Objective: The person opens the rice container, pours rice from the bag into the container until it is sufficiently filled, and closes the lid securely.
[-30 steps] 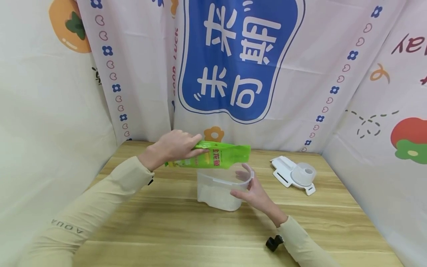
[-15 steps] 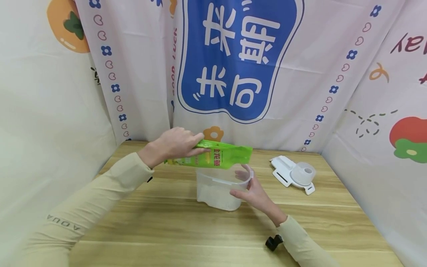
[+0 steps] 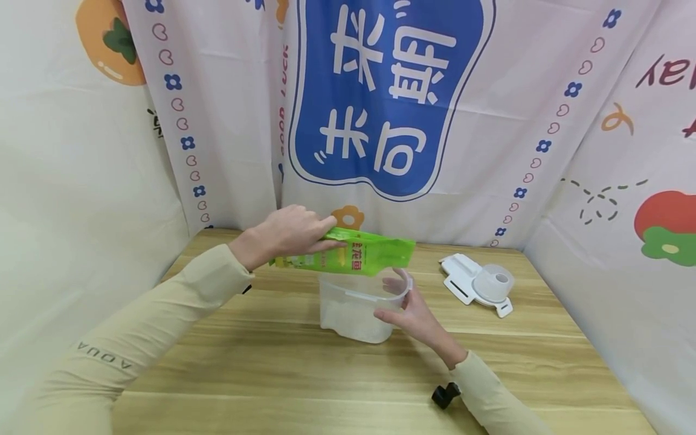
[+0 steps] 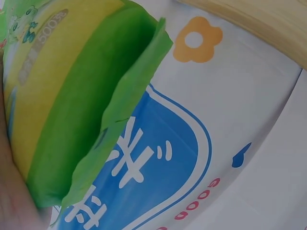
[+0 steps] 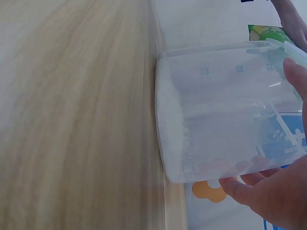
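My left hand (image 3: 290,232) grips a green plastic food bag (image 3: 375,257) from above. The bag lies almost level, its far end over the rim of a clear plastic storage container (image 3: 353,317). In the left wrist view the bag (image 4: 72,96) looks soft and rounded, with a yellow panel and a "500" marking. My right hand (image 3: 418,320) holds the container at its right side near the rim, thumb in front and fingers behind. The container stands upright on the table; a whitish layer (image 5: 170,115) covers its bottom in the right wrist view.
To the right lies a white lid (image 3: 462,278) with a translucent cup-shaped cap (image 3: 493,284) on it. A small black clip-like piece (image 3: 446,396) is by the right sleeve. Printed cloth (image 3: 234,121) hangs behind and along both sides of the wooden table (image 3: 304,386).
My left hand has shifted slightly to the right with the bag, its end reaching a bit farther over the container. My right hand and the container stay in place.
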The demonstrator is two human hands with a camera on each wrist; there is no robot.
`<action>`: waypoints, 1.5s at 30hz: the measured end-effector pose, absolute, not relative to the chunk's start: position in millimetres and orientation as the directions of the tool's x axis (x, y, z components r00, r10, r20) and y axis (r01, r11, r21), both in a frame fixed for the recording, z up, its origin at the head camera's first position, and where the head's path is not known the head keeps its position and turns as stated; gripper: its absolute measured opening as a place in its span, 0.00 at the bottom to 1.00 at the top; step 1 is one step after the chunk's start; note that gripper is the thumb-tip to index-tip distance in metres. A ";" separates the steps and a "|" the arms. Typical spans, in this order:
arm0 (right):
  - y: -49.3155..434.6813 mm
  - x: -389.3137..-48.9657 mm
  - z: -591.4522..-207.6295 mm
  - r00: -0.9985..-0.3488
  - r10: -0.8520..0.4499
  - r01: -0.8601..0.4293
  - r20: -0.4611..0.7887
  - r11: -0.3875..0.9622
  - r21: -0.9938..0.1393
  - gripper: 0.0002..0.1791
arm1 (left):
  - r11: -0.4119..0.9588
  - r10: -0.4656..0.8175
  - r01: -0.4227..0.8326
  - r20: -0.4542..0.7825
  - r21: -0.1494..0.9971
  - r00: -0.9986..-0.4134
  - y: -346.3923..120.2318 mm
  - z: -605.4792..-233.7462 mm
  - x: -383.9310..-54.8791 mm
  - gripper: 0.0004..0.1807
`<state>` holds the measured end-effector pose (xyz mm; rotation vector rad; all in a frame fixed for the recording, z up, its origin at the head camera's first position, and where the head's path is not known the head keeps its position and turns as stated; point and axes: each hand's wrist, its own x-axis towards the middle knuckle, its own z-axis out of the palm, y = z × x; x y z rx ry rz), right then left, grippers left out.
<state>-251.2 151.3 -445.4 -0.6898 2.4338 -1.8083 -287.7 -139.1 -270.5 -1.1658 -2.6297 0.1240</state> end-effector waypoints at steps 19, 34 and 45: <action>151.0 -250.1 -444.3 -0.902 -0.363 -0.324 0.232 0.215 -0.921 0.55 | 0.641 0.767 0.710 0.212 -0.293 -0.605 -134.1 -277.7 -287.8 0.21; 150.6 -250.0 -444.0 -0.903 -0.359 -0.332 0.236 0.233 -0.914 0.52 | 0.577 0.813 0.709 0.203 -0.407 -0.545 -128.7 -271.8 -286.7 0.22; 150.7 -249.5 -444.0 -0.904 -0.361 -0.325 0.231 0.227 -0.918 0.53 | 0.515 0.850 0.707 0.178 -0.485 -0.496 -126.2 -268.0 -288.0 0.22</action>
